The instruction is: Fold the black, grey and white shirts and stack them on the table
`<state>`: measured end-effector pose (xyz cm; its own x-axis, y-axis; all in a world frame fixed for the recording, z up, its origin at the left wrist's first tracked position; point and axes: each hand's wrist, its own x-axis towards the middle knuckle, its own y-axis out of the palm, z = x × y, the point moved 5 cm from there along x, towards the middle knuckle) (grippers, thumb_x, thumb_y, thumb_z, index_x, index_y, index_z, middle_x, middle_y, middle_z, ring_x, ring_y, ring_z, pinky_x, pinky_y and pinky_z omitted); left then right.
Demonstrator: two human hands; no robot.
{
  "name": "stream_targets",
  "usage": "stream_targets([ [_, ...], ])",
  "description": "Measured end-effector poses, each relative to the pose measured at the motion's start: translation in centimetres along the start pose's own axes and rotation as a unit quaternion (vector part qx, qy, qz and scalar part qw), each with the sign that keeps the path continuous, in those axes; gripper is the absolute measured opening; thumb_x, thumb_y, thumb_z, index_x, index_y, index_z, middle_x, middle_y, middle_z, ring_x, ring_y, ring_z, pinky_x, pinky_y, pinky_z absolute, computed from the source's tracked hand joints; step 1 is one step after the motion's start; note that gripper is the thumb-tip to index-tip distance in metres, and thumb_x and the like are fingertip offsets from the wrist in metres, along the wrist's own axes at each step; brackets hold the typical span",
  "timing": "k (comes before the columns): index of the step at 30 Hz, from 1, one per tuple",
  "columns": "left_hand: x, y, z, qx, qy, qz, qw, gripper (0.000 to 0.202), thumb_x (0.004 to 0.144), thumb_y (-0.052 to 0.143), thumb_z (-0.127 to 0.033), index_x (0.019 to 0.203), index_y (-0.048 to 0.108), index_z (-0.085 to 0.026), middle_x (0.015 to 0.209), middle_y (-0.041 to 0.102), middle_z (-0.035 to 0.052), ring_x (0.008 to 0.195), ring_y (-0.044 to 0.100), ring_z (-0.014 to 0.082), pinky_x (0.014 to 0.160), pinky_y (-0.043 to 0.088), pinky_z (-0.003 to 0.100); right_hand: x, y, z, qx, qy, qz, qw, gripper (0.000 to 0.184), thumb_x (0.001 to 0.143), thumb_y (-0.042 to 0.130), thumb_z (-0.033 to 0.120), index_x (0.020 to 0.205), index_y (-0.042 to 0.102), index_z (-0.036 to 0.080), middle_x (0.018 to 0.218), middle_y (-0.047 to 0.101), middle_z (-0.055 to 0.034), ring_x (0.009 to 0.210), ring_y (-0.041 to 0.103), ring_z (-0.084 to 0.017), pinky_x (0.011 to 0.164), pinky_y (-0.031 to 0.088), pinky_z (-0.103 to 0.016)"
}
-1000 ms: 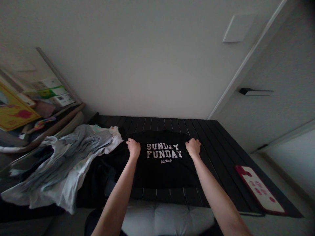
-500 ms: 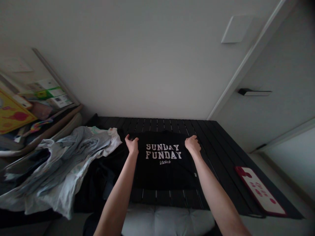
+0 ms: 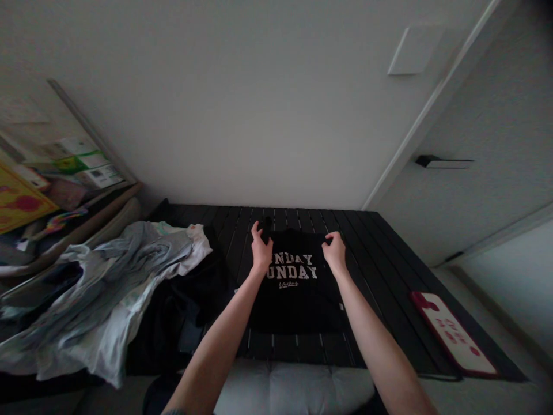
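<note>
The forearms (image 3: 231,328) (bare) are slanting inward; the left hand (image 3: 261,251) is gripping between thumb and fingers, the right hand (image 3: 336,252) is holding its fingers curled.

Before you, on black slatted table (image 3: 384,288): black cloth shirt (image 3: 298,311). To your left: rumpled grey-and-white cloth garments (image 3: 142,259). Your right, near table's end: red-edged white rectangular case (image 3: 453,340). Behind table: grey wall (image 3: 268,115).

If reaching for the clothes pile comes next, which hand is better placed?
Probably the left hand: nearer the clothes pile, though holding the black shirt. The right hand is farther off, by the shirt's opposite edge.
</note>
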<state>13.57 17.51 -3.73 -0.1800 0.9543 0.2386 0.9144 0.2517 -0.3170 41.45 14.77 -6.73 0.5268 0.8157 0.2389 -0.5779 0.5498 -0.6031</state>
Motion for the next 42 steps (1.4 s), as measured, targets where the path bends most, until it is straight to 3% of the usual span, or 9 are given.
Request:
stream_targets([
  [3,-0.5,3.1,0.3,0.036,-0.045,0.117,0.991,0.085,0.077,0.066,-0.011,0.147,0.019,-0.016,0.131,0.055,0.0195,0.11,0.062,0.023,0.096,0.045,0.036,0.0,0.1,0.2,0.009,-0.012,0.004,1.0,0.018,0.068,0.048,0.017,0.085,0.05,0.021,0.084,0.06,-0.0051,0.081,0.058,-0.024,0.079,0.043,-0.035],
  [6,-1.5,3.8,0.0,0.096,-0.044,0.226,0.968,0.079,0.077,0.065,-0.01,0.145,0.025,-0.011,0.131,0.053,0.0223,0.103,0.063,0.0216,0.092,0.047,0.033,-0.1,0.2,0.3,0.017,-0.015,0.011,1.0,0.017,0.068,0.048,0.016,0.084,0.051,0.021,0.086,0.061,-0.0055,0.082,0.058,-0.023,0.08,0.043,-0.035],
  [10,-3.6,0.1,-1.9,0.25,0.038,0.192,0.948,0.047,0.083,0.056,-0.014,0.13,0.047,-0.014,0.134,0.051,0.0149,0.119,0.053,0.0225,0.099,0.041,0.031,-0.4,0.0,0.3,0.007,-0.018,0.007,1.0,0.022,0.069,0.05,0.017,0.091,0.053,0.019,0.097,0.061,-0.0094,0.091,0.058,-0.024,0.083,0.043,-0.035],
  [17,-9.2,-5.9,-2.5,0.473,-0.06,0.193,0.858,0.039,0.087,0.053,-0.045,0.107,0.058,-0.013,0.111,0.062,0.0168,0.11,0.056,0.0341,0.087,0.045,0.043,-1.5,-0.6,0.0,-0.111,0.072,0.048,0.99,0.032,0.08,0.05,0.022,0.113,0.051,0.019,0.108,0.061,-0.0132,0.095,0.061,-0.029,0.078,0.045,-0.038],
  [22,-10.8,-6.6,-3.1,0.46,-0.084,0.243,0.85,0.025,0.087,0.052,-0.028,0.108,0.055,-0.013,0.109,0.063,0.0148,0.1,0.062,0.0281,0.082,0.046,0.036,-1.3,-0.6,1.6,-0.08,0.0,0.059,0.995,0.038,0.078,0.046,0.011,0.116,0.05,0.018,0.116,0.059,-0.0122,0.104,0.059,-0.026,0.086,0.045,-0.035],
  [27,-12.5,-4.6,-4.5,0.387,-0.016,0.303,0.871,0.027,0.082,0.05,-0.011,0.109,0.055,-0.013,0.111,0.062,0.0116,0.101,0.063,0.0209,0.086,0.045,0.027,-0.9,0.2,4.5,-0.053,-0.115,0.052,0.991,0.044,0.076,0.042,0.005,0.118,0.05,0.015,0.117,0.059,-0.0123,0.111,0.054,-0.025,0.095,0.043,-0.037],
  [31,-14.7,-3.4,-4.1,0.381,-0.017,0.38,0.842,0.03,0.08,0.058,-0.019,0.11,0.057,-0.012,0.114,0.061,0.014,0.101,0.064,0.0241,0.086,0.047,0.029,-1.9,1.5,7.7,-0.074,-0.195,0.073,0.975,0.05,0.077,0.037,0.001,0.123,0.05,0.015,0.116,0.058,-0.0133,0.111,0.051,-0.026,0.094,0.044,-0.04],
  [35,-15.8,-3.9,-3.5,0.383,-0.031,0.39,0.837,0.04,0.082,0.058,-0.022,0.121,0.053,-0.012,0.121,0.059,0.0146,0.105,0.063,0.0252,0.086,0.048,0.03,-4.1,4.0,10.7,-0.083,-0.259,0.125,0.954,0.053,0.079,0.032,-0.003,0.124,0.051,0.017,0.118,0.057,-0.0129,0.112,0.049,-0.027,0.094,0.045,-0.042],
  [42,-15.9,-4.7,-3.8,0.37,-0.048,0.394,0.84,0.043,0.082,0.06,-0.027,0.123,0.053,-0.016,0.12,0.059,0.0127,0.106,0.062,0.0252,0.086,0.048,0.029,-6.9,9.4,12.3,-0.072,-0.245,0.228,0.939,0.047,0.082,0.039,-0.002,0.119,0.054,0.021,0.119,0.059,-0.0137,0.113,0.053,-0.027,0.088,0.05,-0.041],
])
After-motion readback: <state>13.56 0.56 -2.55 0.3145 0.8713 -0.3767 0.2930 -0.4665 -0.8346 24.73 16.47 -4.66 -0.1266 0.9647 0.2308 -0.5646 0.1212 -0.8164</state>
